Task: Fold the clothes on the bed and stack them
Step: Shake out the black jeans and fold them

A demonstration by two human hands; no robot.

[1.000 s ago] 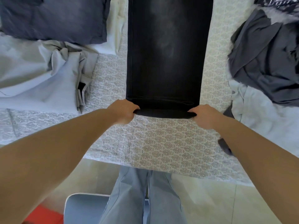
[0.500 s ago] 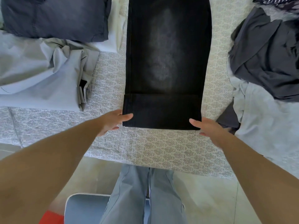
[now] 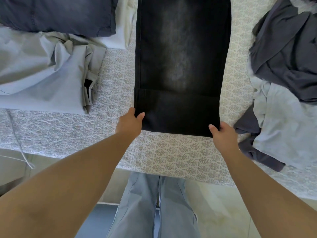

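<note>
1. My left hand (image 3: 129,123) and right hand (image 3: 223,134) each pinch a near corner of the black jeans (image 3: 180,66), lying mid-bed (image 3: 171,155).
2. A grey heap (image 3: 48,73) crowds the left edge; dark and pale clothes (image 3: 284,69) crowd the right.

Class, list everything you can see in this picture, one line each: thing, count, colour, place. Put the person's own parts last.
Black jeans: one, black with faded patch, centre of bed, near end folded over.
Dark denim garment: one, dark blue-grey, far left.
Light grey garment: one, pale grey, crumpled, left.
White cloth: one, white, between dark denim and black jeans.
Dark grey garment: one, charcoal, crumpled, far right.
Pale blue garment: one, light blue, right.
Bedsheet: one, white with grey pattern, under everything.
Left hand: one, grip on jeans' near left corner.
Right hand: one, grip on near right corner.
Legs: two, light blue jeans, bottom centre.
</note>
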